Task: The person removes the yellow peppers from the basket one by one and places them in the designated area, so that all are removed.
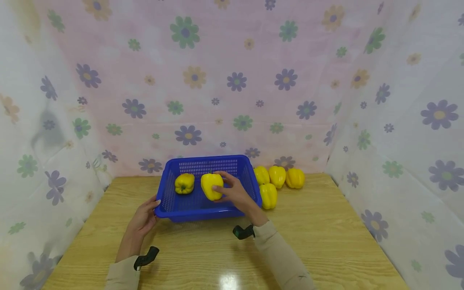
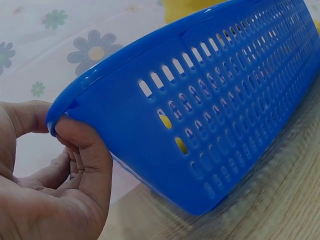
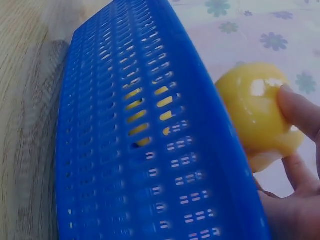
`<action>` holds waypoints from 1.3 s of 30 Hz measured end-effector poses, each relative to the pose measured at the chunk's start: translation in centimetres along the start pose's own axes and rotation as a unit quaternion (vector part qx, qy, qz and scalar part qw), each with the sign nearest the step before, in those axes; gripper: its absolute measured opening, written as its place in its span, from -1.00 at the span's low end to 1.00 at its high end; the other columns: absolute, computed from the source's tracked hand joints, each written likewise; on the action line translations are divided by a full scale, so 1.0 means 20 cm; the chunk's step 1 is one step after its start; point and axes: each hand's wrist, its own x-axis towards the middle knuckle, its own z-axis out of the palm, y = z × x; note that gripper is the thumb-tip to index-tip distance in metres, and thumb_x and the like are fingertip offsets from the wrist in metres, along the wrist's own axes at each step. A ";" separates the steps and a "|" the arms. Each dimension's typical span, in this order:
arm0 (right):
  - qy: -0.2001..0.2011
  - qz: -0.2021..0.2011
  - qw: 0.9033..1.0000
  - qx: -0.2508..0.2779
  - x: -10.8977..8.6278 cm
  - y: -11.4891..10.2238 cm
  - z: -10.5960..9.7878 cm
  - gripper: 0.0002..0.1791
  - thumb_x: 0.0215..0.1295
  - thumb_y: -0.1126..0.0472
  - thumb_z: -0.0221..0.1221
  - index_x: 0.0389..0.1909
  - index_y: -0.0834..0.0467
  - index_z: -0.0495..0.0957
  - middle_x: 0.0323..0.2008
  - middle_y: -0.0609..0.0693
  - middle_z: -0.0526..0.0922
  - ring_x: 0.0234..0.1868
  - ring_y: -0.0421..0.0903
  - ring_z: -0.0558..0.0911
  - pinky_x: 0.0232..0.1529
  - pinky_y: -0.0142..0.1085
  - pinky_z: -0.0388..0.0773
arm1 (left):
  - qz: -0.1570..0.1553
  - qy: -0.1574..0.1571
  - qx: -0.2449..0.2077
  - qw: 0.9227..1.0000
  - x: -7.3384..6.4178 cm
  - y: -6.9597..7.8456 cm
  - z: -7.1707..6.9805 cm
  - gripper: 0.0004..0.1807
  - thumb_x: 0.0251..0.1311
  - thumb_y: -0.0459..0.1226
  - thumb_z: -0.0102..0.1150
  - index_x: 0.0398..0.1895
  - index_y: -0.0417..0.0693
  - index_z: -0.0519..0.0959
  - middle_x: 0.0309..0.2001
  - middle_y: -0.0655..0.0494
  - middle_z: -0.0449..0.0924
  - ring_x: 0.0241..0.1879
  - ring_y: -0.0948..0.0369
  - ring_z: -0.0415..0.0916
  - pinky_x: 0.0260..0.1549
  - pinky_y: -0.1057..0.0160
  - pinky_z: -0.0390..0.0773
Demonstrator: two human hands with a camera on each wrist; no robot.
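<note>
My right hand (image 1: 232, 192) grips a yellow bell pepper (image 1: 210, 187) over the blue plastic basket (image 1: 214, 212), thumb on the near side and fingers behind. In the right wrist view the held pepper (image 3: 255, 107) shows just past the basket's rim. At the basket's left front corner, my left hand (image 1: 144, 217) pinches the rim; the left wrist view shows the thumb and a bent finger (image 2: 85, 137) on either side of the rim. Another yellow bell pepper (image 1: 184, 183) lies inside, toward the basket's left end.
Several more yellow bell peppers (image 1: 277, 177) are grouped on the wooden table (image 1: 195, 253) against the basket's right side. Flower-printed cloth (image 1: 217, 88) hangs behind the table and along both sides. A black wrist mount (image 1: 243, 232) sits on each sleeve.
</note>
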 end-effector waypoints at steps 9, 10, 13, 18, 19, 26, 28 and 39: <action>-0.004 -0.060 0.997 0.046 -0.07 -0.01 -0.07 -0.38 0.43 0.36 0.19 0.47 0.09 0.31 0.40 0.24 0.36 0.17 0.18 0.60 -0.09 0.15 0.68 | 0.004 -0.006 -0.011 1.000 0.00 0.00 -0.01 -0.74 0.56 -0.38 -0.13 0.07 0.09 0.52 -0.07 0.17 0.67 -0.13 0.30 0.65 -0.16 0.37 0.67; -0.005 -0.067 0.996 0.050 -0.07 -0.01 -0.07 -0.38 0.42 0.36 0.19 0.46 0.08 0.31 0.40 0.24 0.36 0.18 0.17 0.60 -0.09 0.13 0.69 | 0.005 -0.007 -0.011 1.000 0.00 0.00 -0.01 -0.73 0.56 -0.38 -0.14 0.07 0.10 0.52 -0.07 0.17 0.67 -0.13 0.31 0.65 -0.16 0.37 0.67; -0.001 -0.088 0.994 0.059 -0.10 -0.01 -0.08 -0.38 0.42 0.37 0.19 0.46 0.10 0.30 0.42 0.24 0.33 0.19 0.17 0.60 -0.10 0.10 0.70 | 0.006 -0.015 -0.014 1.000 0.00 -0.01 -0.02 -0.71 0.57 -0.39 -0.15 0.08 0.10 0.53 -0.06 0.16 0.67 -0.13 0.30 0.65 -0.16 0.37 0.68; 0.017 -0.100 0.993 0.054 -0.15 -0.01 -0.09 -0.38 0.39 0.34 0.24 0.44 0.11 0.33 0.39 0.24 0.38 0.13 0.11 0.66 -0.12 0.06 0.71 | 0.005 -0.021 -0.017 1.000 0.00 -0.01 -0.02 -0.70 0.56 -0.39 -0.15 0.08 0.09 0.56 -0.06 0.15 0.67 -0.13 0.29 0.66 -0.16 0.36 0.68; 0.019 -0.100 0.993 0.052 -0.16 -0.01 -0.09 -0.38 0.39 0.34 0.24 0.44 0.11 0.34 0.38 0.23 0.40 0.12 0.09 0.67 -0.12 0.05 0.71 | 0.005 -0.019 -0.016 1.000 0.00 -0.01 -0.02 -0.70 0.56 -0.40 -0.15 0.08 0.09 0.55 -0.07 0.15 0.67 -0.14 0.29 0.66 -0.17 0.36 0.68; 0.020 -0.108 0.991 0.072 -0.23 0.00 -0.14 -0.42 0.38 0.38 0.23 0.40 0.12 0.36 0.34 0.20 0.43 0.08 0.02 0.68 -0.10 0.00 0.72 | -0.003 -0.001 -0.010 1.000 0.00 0.00 0.00 -0.74 0.56 -0.38 -0.13 0.18 0.03 0.42 -0.06 0.16 0.67 -0.12 0.29 0.65 -0.16 0.36 0.67; 0.024 -0.111 0.991 0.071 -0.25 0.01 -0.15 -0.44 0.39 0.35 0.23 0.38 0.08 0.37 0.33 0.16 0.45 0.07 -0.01 0.68 -0.08 -0.04 0.72 | -0.003 0.001 -0.009 1.000 0.00 0.00 0.01 -0.74 0.55 -0.38 -0.12 0.20 0.01 0.39 -0.06 0.15 0.67 -0.12 0.29 0.65 -0.16 0.35 0.67; 0.027 -0.129 0.987 0.090 -0.38 0.04 -0.22 -0.51 0.39 0.31 0.26 0.27 -0.09 0.46 0.28 -0.03 0.47 0.11 -0.07 0.65 -0.02 -0.14 0.70 | 0.012 -0.029 -0.021 0.999 0.00 -0.01 -0.01 -0.73 0.57 -0.40 -0.18 0.17 -0.02 0.43 -0.08 0.12 0.67 -0.14 0.28 0.67 -0.19 0.35 0.68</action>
